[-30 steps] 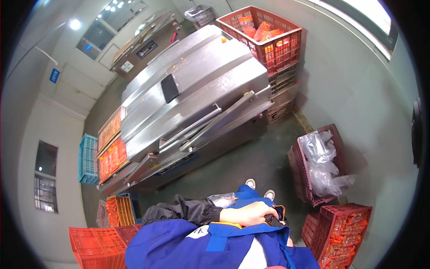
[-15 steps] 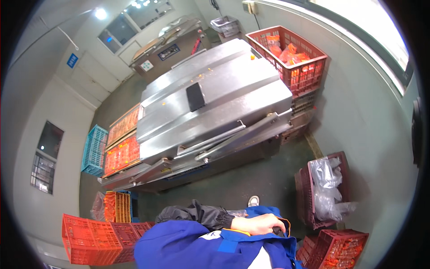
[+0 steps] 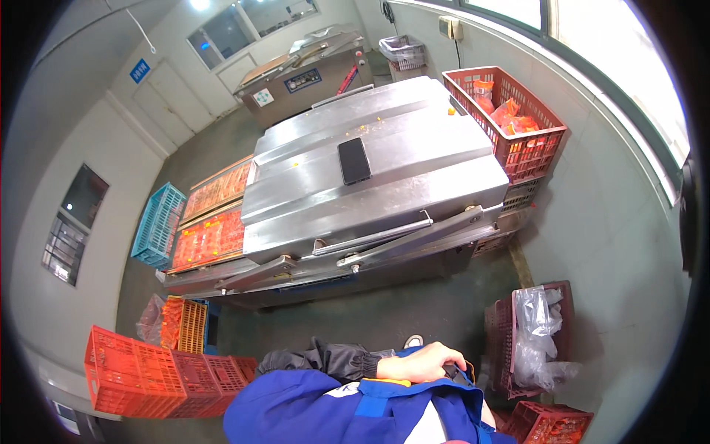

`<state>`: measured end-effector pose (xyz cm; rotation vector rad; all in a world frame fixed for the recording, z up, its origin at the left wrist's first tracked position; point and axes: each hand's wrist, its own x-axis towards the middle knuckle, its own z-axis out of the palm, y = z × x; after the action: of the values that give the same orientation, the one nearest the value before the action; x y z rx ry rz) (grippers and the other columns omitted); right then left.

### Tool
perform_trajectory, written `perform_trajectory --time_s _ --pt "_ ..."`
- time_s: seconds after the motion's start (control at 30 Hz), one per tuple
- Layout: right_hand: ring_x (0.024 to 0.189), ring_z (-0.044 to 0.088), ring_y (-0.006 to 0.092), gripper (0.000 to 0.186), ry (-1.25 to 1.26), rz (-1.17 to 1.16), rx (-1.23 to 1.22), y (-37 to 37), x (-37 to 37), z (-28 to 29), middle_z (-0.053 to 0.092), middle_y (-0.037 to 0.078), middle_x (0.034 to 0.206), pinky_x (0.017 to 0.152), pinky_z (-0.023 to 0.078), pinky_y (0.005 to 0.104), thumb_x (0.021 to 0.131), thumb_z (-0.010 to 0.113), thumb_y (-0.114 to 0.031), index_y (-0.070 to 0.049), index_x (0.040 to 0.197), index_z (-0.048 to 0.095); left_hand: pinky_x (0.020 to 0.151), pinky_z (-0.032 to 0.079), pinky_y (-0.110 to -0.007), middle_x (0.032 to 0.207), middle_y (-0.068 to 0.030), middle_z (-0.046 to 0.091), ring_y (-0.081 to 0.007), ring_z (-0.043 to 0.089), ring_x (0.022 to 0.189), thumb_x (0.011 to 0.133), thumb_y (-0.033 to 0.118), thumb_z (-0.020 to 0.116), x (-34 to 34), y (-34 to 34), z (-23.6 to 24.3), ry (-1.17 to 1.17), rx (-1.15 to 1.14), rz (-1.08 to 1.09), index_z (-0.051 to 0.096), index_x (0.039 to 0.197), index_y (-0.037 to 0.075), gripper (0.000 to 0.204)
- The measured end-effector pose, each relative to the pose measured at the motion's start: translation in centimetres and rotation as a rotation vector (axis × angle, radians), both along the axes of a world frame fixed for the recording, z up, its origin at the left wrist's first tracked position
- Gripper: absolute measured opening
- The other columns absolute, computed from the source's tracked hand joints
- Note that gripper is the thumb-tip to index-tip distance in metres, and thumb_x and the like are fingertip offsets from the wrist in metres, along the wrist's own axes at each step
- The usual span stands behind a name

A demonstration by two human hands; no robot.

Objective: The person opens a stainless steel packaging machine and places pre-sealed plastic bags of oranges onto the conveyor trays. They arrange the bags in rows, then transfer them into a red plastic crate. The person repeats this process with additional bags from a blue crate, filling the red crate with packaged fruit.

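My left hand [image 3: 425, 362] reaches across my front, its black sleeve [image 3: 325, 360] coming in from the left. The fingers are curled down at the open edge of my blue jacket [image 3: 296, 399], around a small dark thing I cannot make out. My right hand is not in view. Beyond my hands stands a large steel machine with a ribbed lid [image 3: 392, 159]. A black smartphone [image 3: 353, 161] lies on that lid, among a few orange crumbs. Orange packs [image 3: 211, 240] fill the bed left of the lid.
A brown crate [image 3: 532, 152] with orange bags stands at the machine's right end. Clear plastic bags [image 3: 538, 325] hang over a maroon crate at right. Red crates [image 3: 137, 374] stand low left, a turquoise crate [image 3: 157, 229] beyond. Another machine [image 3: 303, 85] stands at the back.
The view has shifted, so the machine and the crates on its right sit farther right. My left hand stays at the jacket edge, fingers still curled. The phone remains on the lid.
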<state>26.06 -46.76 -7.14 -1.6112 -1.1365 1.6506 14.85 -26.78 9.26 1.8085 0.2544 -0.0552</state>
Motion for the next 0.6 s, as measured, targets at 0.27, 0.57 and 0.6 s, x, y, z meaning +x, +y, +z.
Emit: perform_trajectory --time_s 0.27,0.57,0.6 --pt "0.096 0.060 0.0349 0.054 -0.594 0.013 -0.018 1.5 6.6 13.5 0.062 0.022 0.103 0.081 0.048 0.0417 0.073 0.070 -0.027 0.000 0.117 0.054 0.055 0.041 -0.033 0.061 -0.0077 0.054 -0.0168 0.050 0.056 0.067 0.007 0.060 1.5 2.4 -4.4 0.044 0.182 0.108 0.064 0.103 0.002 0.037" --pt "0.084 0.059 0.0350 0.027 -1.047 -0.286 0.060 0.7 1.7 8.3 0.060 0.016 0.091 0.074 0.048 0.0410 0.072 0.066 -0.018 -0.007 0.097 0.063 0.070 0.051 -0.038 0.085 -0.0181 0.067 -0.0313 0.065 0.080 0.067 0.011 0.063 3.4 -0.6 -5.9 0.061 0.163 0.079 0.068 0.094 0.003 0.028" --pt "0.082 0.057 0.0345 0.022 -1.108 -0.331 0.012 -1.7 2.6 5.5 0.056 0.014 0.085 0.069 0.046 0.0442 0.069 0.066 -0.018 -0.010 0.089 0.063 0.071 0.051 -0.038 0.085 -0.0178 0.067 -0.0320 0.065 0.081 0.069 0.014 0.064 3.3 -1.5 -6.7 0.023 0.176 -0.038 0.068 0.093 0.003 0.027"
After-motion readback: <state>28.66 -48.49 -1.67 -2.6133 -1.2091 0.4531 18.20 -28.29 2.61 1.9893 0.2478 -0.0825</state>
